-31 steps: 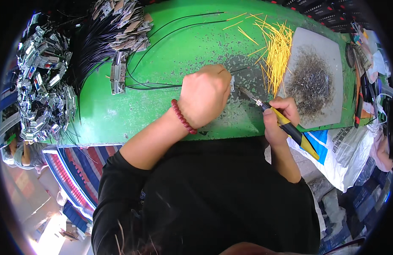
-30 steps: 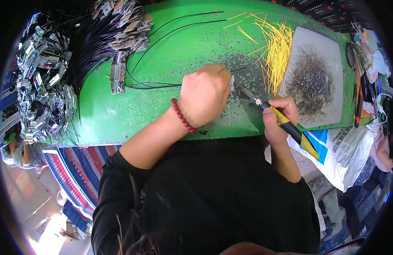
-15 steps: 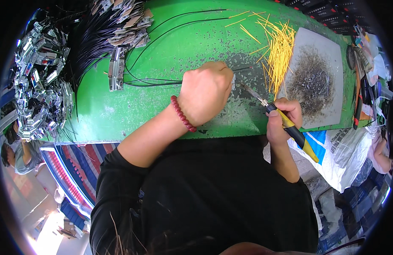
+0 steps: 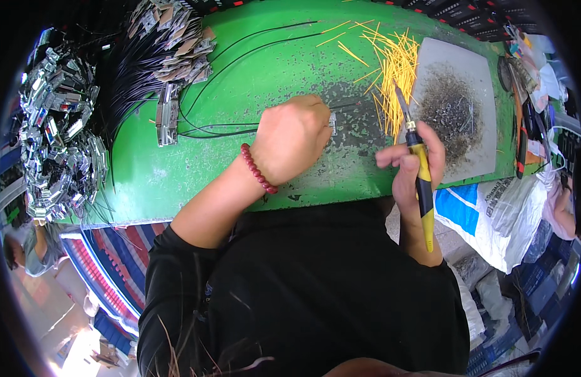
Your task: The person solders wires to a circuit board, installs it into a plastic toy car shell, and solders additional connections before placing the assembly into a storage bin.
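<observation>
My left hand (image 4: 293, 132), with a dark red bead bracelet at its wrist, is closed over thin black cables (image 4: 221, 130) on the green table. These run from a silver metal housing (image 4: 168, 114) on the left. A small light metal piece (image 4: 333, 123) shows at the fingertips; the fingers hide how it is held. Another cable end sticks out beyond the hand to the right. My right hand (image 4: 423, 166) holds a yellow and black soldering iron (image 4: 421, 179) between thumb and fingers, its tip pointing away from me, off the cables. Some of its fingers are stretched toward the left hand.
Yellow thin tubes (image 4: 396, 69) lie scattered beside a grey board (image 4: 450, 56) covered in dark residue. A pile of silver housings (image 4: 61, 119) fills the far left, with bundled black cables and metal ends (image 4: 177, 50) beside it. Tools lie at the right edge.
The soldering iron has swung from pointing at the left fingertips to nearly straight away from me, its tip now over the yellow tubes. My left hand keeps its grip by the cables.
</observation>
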A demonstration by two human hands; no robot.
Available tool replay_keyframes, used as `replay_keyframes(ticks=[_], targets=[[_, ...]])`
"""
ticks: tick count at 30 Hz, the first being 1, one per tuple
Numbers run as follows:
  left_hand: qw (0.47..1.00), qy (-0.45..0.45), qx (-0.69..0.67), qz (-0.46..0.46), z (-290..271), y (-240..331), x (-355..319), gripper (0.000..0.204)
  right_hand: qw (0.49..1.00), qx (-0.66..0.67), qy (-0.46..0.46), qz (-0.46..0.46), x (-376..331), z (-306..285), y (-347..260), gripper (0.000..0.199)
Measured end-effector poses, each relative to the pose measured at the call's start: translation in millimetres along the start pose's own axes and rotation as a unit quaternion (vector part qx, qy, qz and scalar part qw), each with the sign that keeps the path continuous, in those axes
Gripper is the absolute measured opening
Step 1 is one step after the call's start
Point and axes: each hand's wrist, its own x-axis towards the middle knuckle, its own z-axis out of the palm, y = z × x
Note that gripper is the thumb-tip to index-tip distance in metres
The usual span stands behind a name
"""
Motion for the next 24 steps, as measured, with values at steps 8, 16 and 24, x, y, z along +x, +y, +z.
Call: replay_keyframes(ticks=[8,16,24], targets=[[0.990,0.063,0.015,0.123,-13.5,-3.0,-2.0,0.014,0.992,-0.107,-0.013,0.070,52.1,17.3,-2.6,0.032],[0.989,0.097,-0.110,0.030,-21.6,16.7,-3.4,0.010,0.998,-0.054,-0.005,-0.038,51.3,41.2,8.3,0.034],[0.985,0.118,-0.127,0.008,-15.7,18.2,-8.3,0.010,0.997,-0.018,0.006,-0.078,30.2,38.3,8.9,0.034]])
